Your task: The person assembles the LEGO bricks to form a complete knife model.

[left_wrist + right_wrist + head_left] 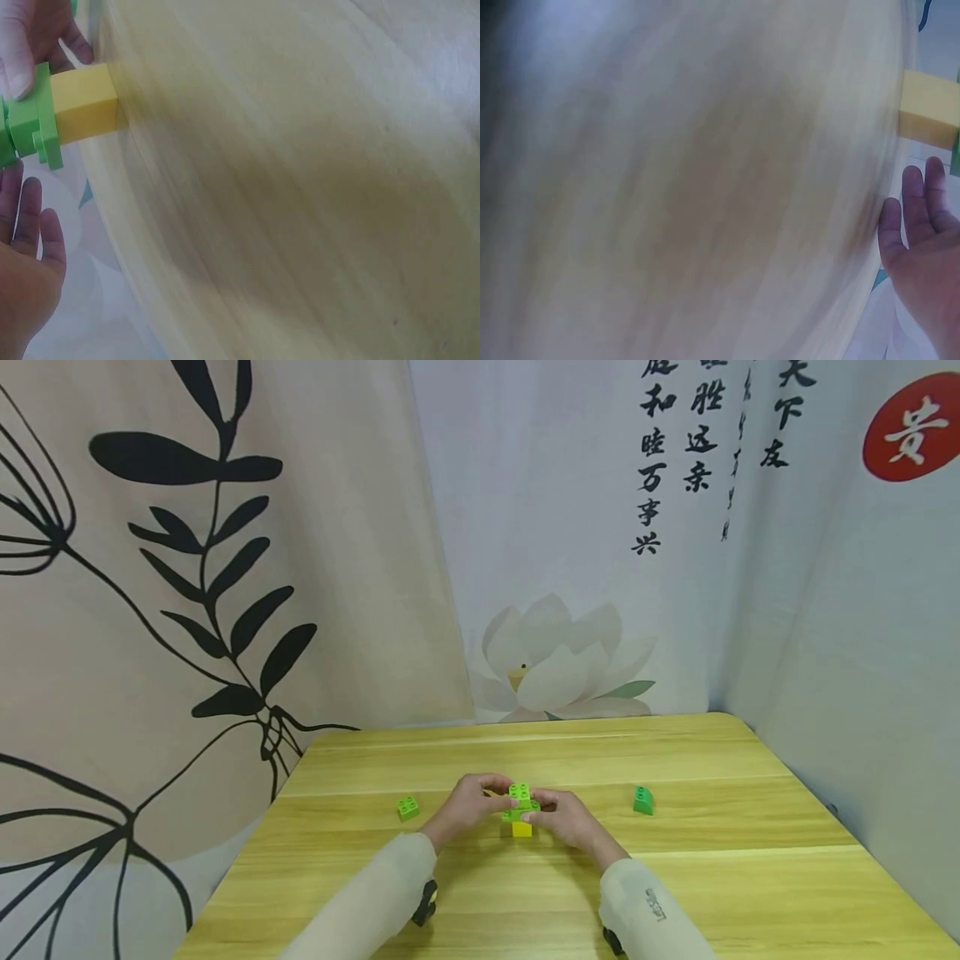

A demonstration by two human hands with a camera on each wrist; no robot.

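Note:
Toy building bricks form an upright stack: a yellow block (pixel 522 830) at the bottom and several light-green bricks (pixel 519 791) above it. From the left, my left hand (pixel 474 806) holds the green part, its thumb across the front of the upper bricks. My right hand (pixel 572 819) pinches the green bricks from the other side, thumb lower down. In the left wrist view, the right thumb (pixel 16 71) presses a green brick (pixel 46 124) just above the yellow block. The right wrist view has the right hand's outer fingers (pixel 915 202) extended beside the yellow block (pixel 930 109).
On the wooden table (pixel 375 768), a light-green brick (pixel 408 808) lies left of the hands. Over to the right is a darker green brick (pixel 643 800). Behind the table's far edge hangs a printed curtain (pixel 375 568), and another curtain (pixel 847 652) runs along the right side.

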